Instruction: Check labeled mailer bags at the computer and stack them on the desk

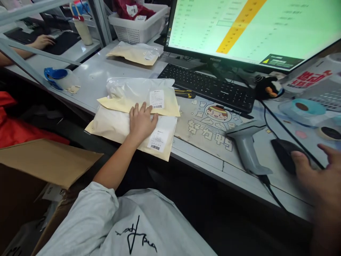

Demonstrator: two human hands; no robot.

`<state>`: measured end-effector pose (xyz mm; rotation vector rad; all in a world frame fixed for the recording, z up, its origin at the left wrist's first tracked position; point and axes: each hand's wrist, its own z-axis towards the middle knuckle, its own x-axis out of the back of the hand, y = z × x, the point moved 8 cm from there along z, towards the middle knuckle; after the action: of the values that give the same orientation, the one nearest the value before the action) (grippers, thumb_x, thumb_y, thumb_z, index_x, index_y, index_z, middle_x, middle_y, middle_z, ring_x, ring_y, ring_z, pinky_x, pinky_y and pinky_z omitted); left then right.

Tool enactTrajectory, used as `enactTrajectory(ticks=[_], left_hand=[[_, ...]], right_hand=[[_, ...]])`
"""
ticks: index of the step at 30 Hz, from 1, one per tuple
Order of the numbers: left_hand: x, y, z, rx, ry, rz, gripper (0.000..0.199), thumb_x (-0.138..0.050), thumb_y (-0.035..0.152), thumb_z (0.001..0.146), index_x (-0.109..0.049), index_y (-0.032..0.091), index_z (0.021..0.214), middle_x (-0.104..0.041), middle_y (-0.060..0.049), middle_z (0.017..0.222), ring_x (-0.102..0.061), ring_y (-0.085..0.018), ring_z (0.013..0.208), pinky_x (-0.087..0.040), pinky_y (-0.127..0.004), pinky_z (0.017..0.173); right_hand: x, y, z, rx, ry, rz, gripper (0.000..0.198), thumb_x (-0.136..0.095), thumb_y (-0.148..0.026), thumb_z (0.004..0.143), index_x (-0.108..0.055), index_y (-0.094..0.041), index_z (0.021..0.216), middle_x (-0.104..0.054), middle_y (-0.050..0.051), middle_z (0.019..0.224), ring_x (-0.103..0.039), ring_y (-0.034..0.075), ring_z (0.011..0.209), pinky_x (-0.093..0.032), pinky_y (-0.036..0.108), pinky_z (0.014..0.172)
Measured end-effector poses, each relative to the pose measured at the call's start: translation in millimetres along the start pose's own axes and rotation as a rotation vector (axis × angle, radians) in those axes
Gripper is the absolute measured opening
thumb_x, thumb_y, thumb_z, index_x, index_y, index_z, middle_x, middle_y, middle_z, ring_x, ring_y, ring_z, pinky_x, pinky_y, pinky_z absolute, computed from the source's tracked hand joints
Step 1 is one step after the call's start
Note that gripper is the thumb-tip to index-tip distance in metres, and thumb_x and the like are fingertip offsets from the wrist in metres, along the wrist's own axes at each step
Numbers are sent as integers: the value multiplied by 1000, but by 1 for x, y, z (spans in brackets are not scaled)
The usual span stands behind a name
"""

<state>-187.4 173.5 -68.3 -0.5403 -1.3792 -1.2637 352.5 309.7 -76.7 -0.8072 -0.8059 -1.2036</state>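
My left hand (142, 122) lies flat with fingers spread on the nearer packing bag (114, 122), a cream one with a barcode label. Its fingertips reach the lower edge of a second labelled bag (133, 92), which overlaps the first. The nearer bag hangs a little over the desk's front edge. At the far right, my right hand (319, 177) is partly blurred, thumb and a finger apart, beside the black mouse (285, 154). The thumb overlaps the mouse's edge; I cannot tell if it touches. A grey barcode scanner (247, 145) lies left of the mouse.
Behind the bags are another bag (135, 53) and a white basket (140, 26). A keyboard (207, 87) sits below the monitor (218, 60). Tape rolls (306, 106) lie at right, a blue-and-white tape dispenser (57, 78) at left. An open carton (50, 160) stands lower left. A co-worker's hand (44, 41) shows upper left.
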Motion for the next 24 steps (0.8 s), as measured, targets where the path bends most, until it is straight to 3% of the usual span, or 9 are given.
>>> enactTrajectory(ticks=[3, 7, 10, 14, 18, 24], left_hand=[[2, 3, -3, -37, 60, 2, 43, -51, 40, 106, -70, 15, 135, -56, -13, 155, -43, -37, 151, -29, -54, 127], [10, 12, -7, -141, 165, -13, 33, -49, 36, 107, -75, 17, 103, -73, -12, 131, -64, -28, 129, -43, -45, 114], [16, 18, -11, -230, 188, -23, 33, -48, 36, 108, -73, 20, 94, -77, -10, 121, -67, -27, 122, -45, -44, 111], [16, 22, -22, -337, 32, 17, 29, -53, 37, 105, -74, 21, 116, -70, -9, 138, -62, -28, 133, -45, -46, 115], [13, 16, -38, -362, -130, 51, 48, -50, 44, 107, -57, 20, 148, -50, -9, 161, -43, -30, 153, -35, -50, 127], [11, 14, -47, -376, -60, -11, 39, -48, 44, 108, -66, 25, 137, -50, -8, 161, -41, -30, 154, -33, -53, 128]], right_hand=[[2, -11, 1, -95, -85, 31, 74, -56, -60, 99, -59, -4, 147, -63, 26, 137, -57, 35, 132, -48, 47, 100], [3, -36, 2, -85, -173, 69, 71, -53, -56, 102, -58, -1, 148, -61, 26, 144, -52, 33, 140, -42, 43, 110], [3, -46, 4, -52, -196, 72, 71, -53, -56, 102, -60, -1, 146, -62, 25, 144, -51, 32, 142, -43, 41, 110], [1, -45, 4, -31, -177, 54, 63, -58, -52, 101, -61, -9, 146, -63, 22, 143, -52, 29, 141, -48, 42, 103], [-2, -35, 5, -25, -161, 57, 60, -59, -50, 99, -62, -13, 146, -63, 20, 143, -55, 30, 137, -50, 43, 98], [-7, -30, 8, -57, -159, 63, 68, -49, -57, 96, -64, -10, 142, -65, 20, 140, -57, 32, 135, -48, 44, 97]])
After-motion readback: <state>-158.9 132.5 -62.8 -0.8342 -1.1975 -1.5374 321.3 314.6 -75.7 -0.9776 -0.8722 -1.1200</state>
